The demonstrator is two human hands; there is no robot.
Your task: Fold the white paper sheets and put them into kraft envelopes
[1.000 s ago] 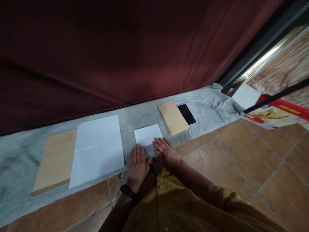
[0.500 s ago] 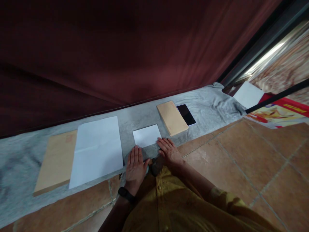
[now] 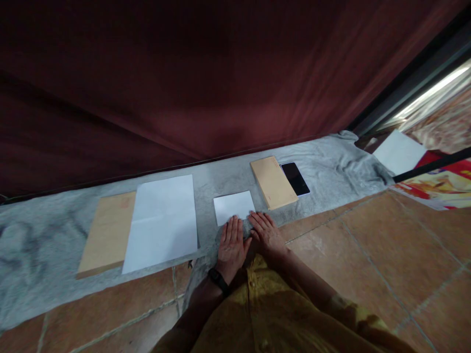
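With grip released, the left hand [image 3: 231,249] and right hand [image 3: 269,238] lay flat at the near edge of the smaller white paper [image 3: 234,206].

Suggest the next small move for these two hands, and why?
Probably curl the fingertips to take up the small white paper by its near edge: the left hand and right hand both lie flat, fingertips at that edge, and neither appears to pinch it.
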